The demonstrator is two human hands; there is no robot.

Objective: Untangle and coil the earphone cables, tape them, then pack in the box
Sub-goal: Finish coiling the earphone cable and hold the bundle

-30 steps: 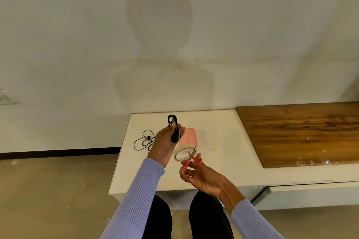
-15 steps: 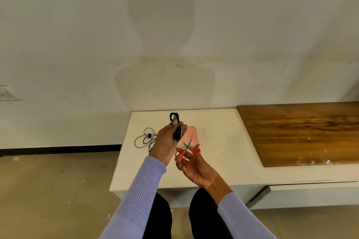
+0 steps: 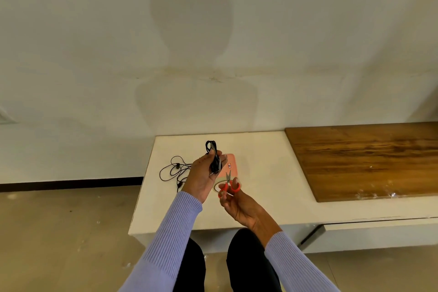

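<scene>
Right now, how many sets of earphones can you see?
2. One coiled bundle is gripped upright in the left hand; one loose, tangled set lies on the white table, left of that hand. Any others behind the hands would be hidden.

1 head-worn wide-angle view looks forward and down, near both hands, toward the white table (image 3: 260, 197) and wall (image 3: 94, 54).

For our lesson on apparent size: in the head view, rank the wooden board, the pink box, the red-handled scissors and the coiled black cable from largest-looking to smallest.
1. wooden board
2. pink box, partly hidden
3 and 4. red-handled scissors and coiled black cable: alike, held nearer the camera, unranked.
</scene>
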